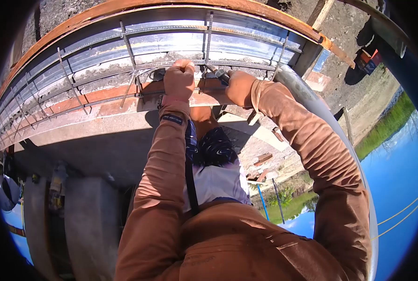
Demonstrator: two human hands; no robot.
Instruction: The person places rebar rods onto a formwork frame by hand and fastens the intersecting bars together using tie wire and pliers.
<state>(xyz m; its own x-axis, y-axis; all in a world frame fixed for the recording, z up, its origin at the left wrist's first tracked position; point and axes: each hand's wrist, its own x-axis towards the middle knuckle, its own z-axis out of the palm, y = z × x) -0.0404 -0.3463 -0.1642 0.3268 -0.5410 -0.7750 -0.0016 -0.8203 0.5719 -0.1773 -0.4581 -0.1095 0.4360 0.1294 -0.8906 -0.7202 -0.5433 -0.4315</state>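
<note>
Creased brown shirt (232, 239), right hand (241, 88) around slender tool (222, 77), ribbed rebar (171, 28).

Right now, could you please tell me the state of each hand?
Left hand: fingers curled closed near the steel bars; anything held cannot be told.
Right hand: closed, holding a dark-handled tool.

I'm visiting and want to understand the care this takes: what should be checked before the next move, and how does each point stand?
1. Tool in the right hand: ok, gripped by its dark handle.
2. Tool's tip near the upright bar: ok; whether they touch, cannot tell.
3. Left hand apart from the tool: ok, a gap shows.
4. Left hand's hold: cannot tell what it pinches.
5. Gloves worn: not ok, both hands are bare.
6. Firm footing: cannot tell.
</note>
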